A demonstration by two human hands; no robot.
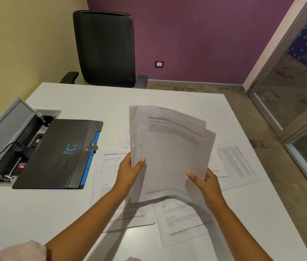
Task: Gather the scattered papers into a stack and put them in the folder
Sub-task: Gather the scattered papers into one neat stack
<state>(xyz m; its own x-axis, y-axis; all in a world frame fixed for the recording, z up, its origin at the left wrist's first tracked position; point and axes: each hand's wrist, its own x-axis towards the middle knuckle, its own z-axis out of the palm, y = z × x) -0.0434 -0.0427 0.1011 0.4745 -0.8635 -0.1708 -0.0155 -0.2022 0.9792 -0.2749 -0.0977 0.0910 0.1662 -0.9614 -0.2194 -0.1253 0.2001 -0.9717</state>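
White loose sheets (pixel 184 221) were spread on the bench (pixel 26 213); above them a stack of papers (pixel 167 153) was held upright, pinched by the left hand (pixel 130 172) and right hand (pixel 207 183). Farther left, a black folder (pixel 56 155) lay closed.

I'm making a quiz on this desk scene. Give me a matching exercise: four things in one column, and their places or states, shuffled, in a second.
Things:
1. folder
2. chair
3. held sheets
4. cable box

States:
A. lid open, at the table's left edge
B. lifted in both hands
C. closed, flat on the table
D. behind the table's far edge

Pairs: 1-C, 2-D, 3-B, 4-A
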